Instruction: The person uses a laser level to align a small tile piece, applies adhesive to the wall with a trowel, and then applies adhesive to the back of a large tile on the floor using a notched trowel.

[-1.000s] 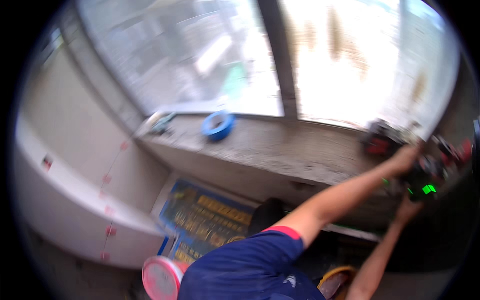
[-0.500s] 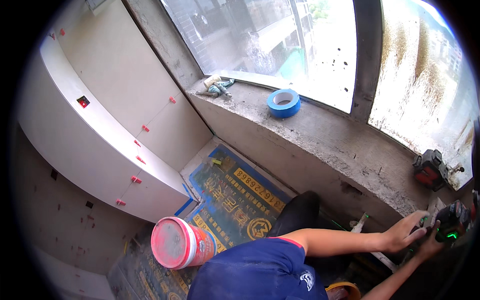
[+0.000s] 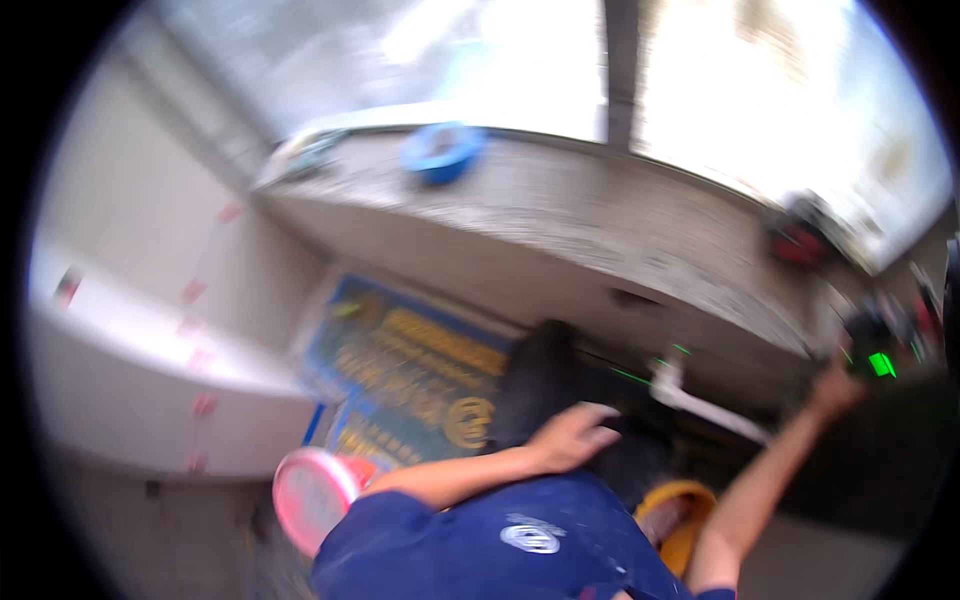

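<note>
My right arm reaches out to the right, and my right hand point(image 3: 838, 388) grips the lower side of a black and red laser level point(image 3: 876, 338) with a bright green light on it. Blur hides how the fingers sit around it. Over my dark trouser leg hovers my left hand point(image 3: 572, 438), empty, its fingers stretched and apart. Short green laser marks fall near a white pipe point(image 3: 712, 408) low along the wall, to the left of the right hand.
Blue tape roll point(image 3: 440, 152) and a black-red device point(image 3: 800, 232) stand on the rough windowsill point(image 3: 560, 200). A pink-lidded bucket point(image 3: 312, 500) is at left, a yellow bucket point(image 3: 690, 545) by my right arm. Printed sheeting point(image 3: 400, 350) covers the floor; red clips point(image 3: 204, 404) dot the tiled wall.
My left hand has drawn back from the laser level to above my leg. The right hand stays at the level. The whole view has turned and is blurred.
</note>
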A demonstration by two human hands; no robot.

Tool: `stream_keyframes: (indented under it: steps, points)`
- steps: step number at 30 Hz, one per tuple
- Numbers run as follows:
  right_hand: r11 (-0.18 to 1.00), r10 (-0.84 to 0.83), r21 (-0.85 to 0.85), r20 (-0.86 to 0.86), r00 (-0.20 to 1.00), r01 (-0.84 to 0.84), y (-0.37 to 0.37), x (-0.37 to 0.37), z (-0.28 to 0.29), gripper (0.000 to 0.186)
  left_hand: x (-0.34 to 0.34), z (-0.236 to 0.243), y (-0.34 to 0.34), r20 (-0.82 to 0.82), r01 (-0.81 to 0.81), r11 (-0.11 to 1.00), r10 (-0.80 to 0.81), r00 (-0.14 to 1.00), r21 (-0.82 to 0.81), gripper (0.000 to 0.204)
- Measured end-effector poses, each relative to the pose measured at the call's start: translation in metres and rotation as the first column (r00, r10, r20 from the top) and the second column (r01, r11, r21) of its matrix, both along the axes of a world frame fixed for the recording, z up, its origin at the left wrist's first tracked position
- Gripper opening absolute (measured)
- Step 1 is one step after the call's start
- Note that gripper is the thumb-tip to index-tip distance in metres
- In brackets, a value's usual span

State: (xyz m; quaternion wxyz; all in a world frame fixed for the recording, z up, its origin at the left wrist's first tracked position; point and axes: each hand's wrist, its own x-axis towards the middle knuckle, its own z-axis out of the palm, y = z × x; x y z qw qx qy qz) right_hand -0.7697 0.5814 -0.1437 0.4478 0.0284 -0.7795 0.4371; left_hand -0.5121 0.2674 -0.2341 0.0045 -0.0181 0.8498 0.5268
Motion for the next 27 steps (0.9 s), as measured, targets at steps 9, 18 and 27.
stream_keyframes:
  steps: [9,18,27]
  points:
    - [0.987,-0.161,-0.029,-0.02,0.987,0.16,-0.009,0.001,0.021,0.095,0.01,0.001,-0.019,-0.104,-0.161,0.987,0.161,0.981,0.01,0.034]
    - [0.99,-0.141,-0.03,-0.011,0.99,0.14,-0.021,0.007,0.007,0.112,0.018,-0.011,-0.033,-0.073,-0.127,0.99,0.131,0.989,0.063,0.03]
    - [0.98,-0.197,-0.042,-0.046,0.979,0.195,-0.022,0.004,0.009,0.105,0.017,-0.024,-0.035,-0.061,-0.14,0.987,0.146,0.987,0.084,0.031]
